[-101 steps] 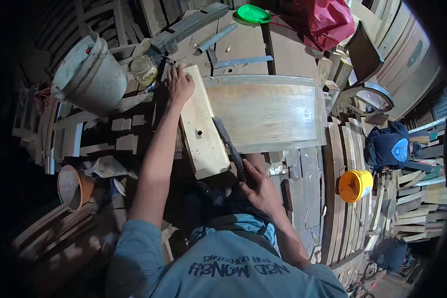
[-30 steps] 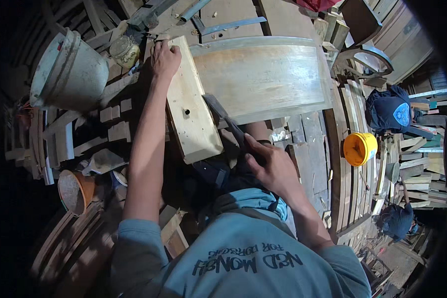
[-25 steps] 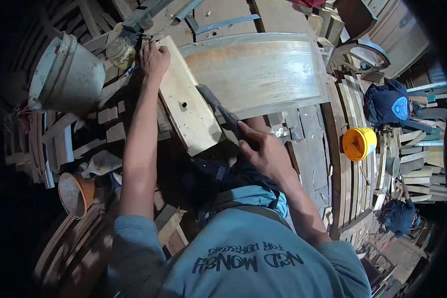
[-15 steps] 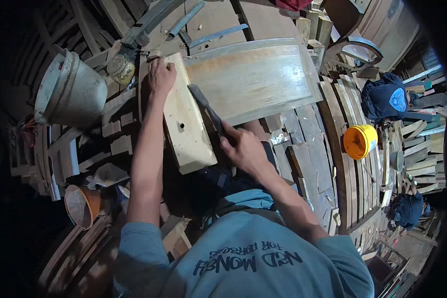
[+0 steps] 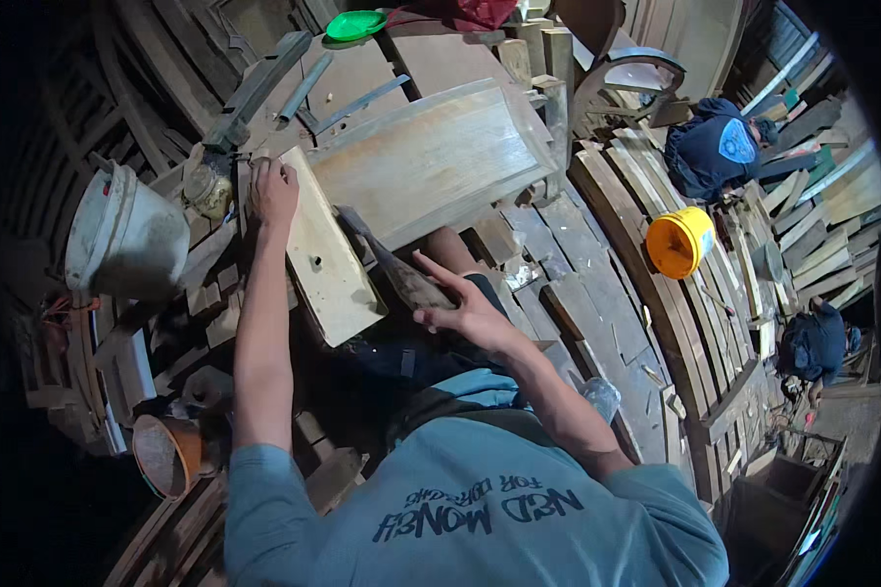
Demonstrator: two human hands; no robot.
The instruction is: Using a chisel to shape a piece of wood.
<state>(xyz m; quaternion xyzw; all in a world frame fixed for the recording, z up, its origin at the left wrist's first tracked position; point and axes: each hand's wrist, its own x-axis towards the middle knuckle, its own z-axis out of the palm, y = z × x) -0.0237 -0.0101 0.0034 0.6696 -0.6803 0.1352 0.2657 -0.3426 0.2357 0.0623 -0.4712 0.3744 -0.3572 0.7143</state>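
A pale, thick wooden block [image 5: 335, 249] with a dark hole near its middle lies slanting in front of me. My left hand [image 5: 275, 192] is bent over its far left end, fingers closed on the edge. My right hand [image 5: 470, 308] is right of the near end and holds a long dark tool [image 5: 401, 272] between thumb and fingers. The fingers look loose and partly spread around it. The tool is narrow at its far end, which lies close to the block's right side; its exact kind is unclear. Beyond the block rests a framed wooden panel [image 5: 426, 161].
At left stand a dirty white bucket [image 5: 147, 235], a jar [image 5: 208, 186] and an orange bucket [image 5: 166, 455]. Metal bars [image 5: 362, 105] and a green dish [image 5: 355, 25] lie at the far side. A yellow bucket [image 5: 680, 242] stands on long planks at right. Two people [image 5: 719, 152] work beyond.
The view has shifted, bringing the green dish into sight. My right fingers have loosened and spread on the tool, which has turned to show a broader face. My left hand stays on the block.
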